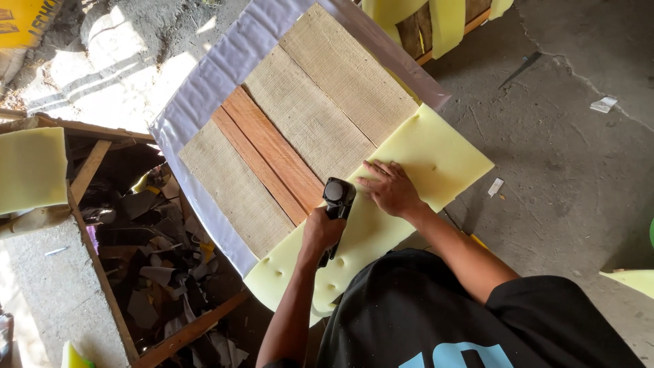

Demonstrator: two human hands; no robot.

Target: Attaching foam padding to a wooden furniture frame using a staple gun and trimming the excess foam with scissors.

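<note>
My left hand [320, 232] grips a black staple gun [337, 197], its nose set on the edge of a pale yellow foam sheet [436, 157]. Just to the right of the tool, my right hand [390, 189] lies flat on the foam with its fingers spread. The foam covers the near end of a board [306, 116] faced with burlap strips and two red-brown wooden slats [269, 153]. Several dents dot the foam's near corner [300, 272]. A silvery-lilac fabric [204, 88] lies under the board and shows along its edges.
At the left stands a wooden frame [92, 252] filled with dark fabric scraps [157, 266], with a yellow foam piece [30, 167] beside it. More foam strips [446, 20] lean on a wooden frame at the top. Grey concrete floor [565, 157] with small litter lies to the right.
</note>
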